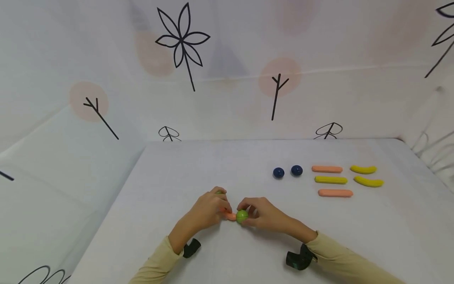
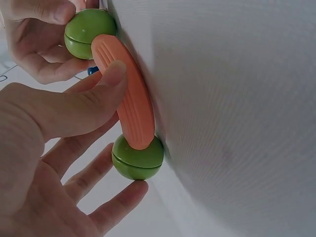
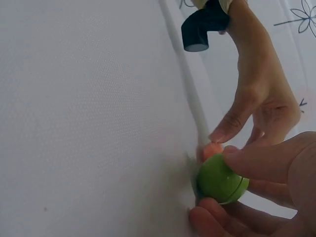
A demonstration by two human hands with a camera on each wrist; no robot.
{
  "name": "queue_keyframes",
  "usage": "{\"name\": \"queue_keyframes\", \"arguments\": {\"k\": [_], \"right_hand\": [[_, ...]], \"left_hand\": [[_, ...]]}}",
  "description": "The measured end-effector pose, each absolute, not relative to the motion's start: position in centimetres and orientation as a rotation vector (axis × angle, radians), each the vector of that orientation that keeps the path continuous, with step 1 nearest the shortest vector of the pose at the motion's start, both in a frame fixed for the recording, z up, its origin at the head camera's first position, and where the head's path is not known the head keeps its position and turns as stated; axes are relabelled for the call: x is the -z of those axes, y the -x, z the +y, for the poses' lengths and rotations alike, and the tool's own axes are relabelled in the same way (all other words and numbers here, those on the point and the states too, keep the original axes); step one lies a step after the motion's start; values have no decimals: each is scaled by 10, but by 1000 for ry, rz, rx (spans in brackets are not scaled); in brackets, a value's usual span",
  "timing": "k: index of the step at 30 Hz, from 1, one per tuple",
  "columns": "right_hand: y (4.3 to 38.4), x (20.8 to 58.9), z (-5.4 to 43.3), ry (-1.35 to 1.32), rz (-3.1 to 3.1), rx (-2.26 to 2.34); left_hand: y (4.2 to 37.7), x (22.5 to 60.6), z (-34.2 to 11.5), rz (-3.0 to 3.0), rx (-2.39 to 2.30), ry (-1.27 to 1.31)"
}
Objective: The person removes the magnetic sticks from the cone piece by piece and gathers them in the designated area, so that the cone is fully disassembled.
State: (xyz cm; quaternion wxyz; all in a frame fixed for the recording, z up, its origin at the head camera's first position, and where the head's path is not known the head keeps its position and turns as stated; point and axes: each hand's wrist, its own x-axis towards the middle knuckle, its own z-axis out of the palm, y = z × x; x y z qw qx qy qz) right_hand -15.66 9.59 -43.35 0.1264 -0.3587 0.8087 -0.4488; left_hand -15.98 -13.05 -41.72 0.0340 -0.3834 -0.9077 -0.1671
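Observation:
My left hand holds a ridged orange stick low over the white table, its thumb laid along the stick's side. At one end of the stick sits a green ball with a seam around it, beside the left fingers; in the head view that hand mostly hides it. The right hand pinches a second green ball between thumb and fingers. In the left wrist view this ball is right at the stick's other end. From the right wrist, the ball hides most of the stick.
Two dark blue balls lie further back on the table. To their right are two orange sticks, a straight yellow stick and two curved yellow pieces. A patterned white cloth hangs behind.

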Motion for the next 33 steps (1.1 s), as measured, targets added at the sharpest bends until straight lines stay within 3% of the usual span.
{"name": "queue_keyframes", "arguments": {"k": [17, 33], "right_hand": [[146, 436, 93, 982, 2454, 1373], [142, 429, 131, 839, 2509, 1318]], "left_hand": [[159, 420, -126, -2797, 515, 1132], [154, 418, -127, -2816, 469, 1070]]}}
